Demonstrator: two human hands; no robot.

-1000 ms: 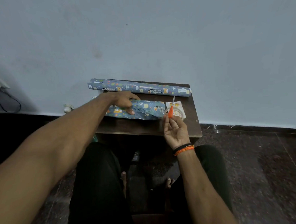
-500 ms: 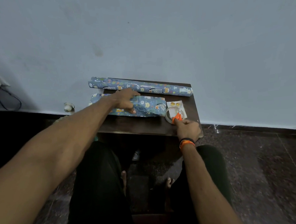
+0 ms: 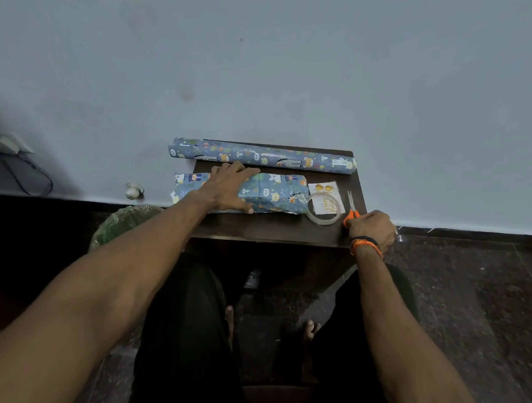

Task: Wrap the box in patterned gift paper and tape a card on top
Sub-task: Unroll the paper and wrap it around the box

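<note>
Head view: we've got our left hand (image 3: 230, 187) flat, fingers (image 3: 244, 171) spread wide, pressing on the paper-wrapped box (image 3: 273, 193) on the counter (image 3: 260, 226). Our right hand (image 3: 371, 228) curls its fingers round the orange scissors (image 3: 351, 210), blades pointing away. Just left of those fingers, the tape ring (image 3: 323, 209) lies over the card (image 3: 324, 193). Beyond our left fingertips sits the paper roll (image 3: 262, 156).

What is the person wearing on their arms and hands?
Both arms are bare, with no sleeves showing. The right hand has an orange band and a black band around its wrist. The left hand wears nothing, no watch or band that shows. No gloves on either.
</note>
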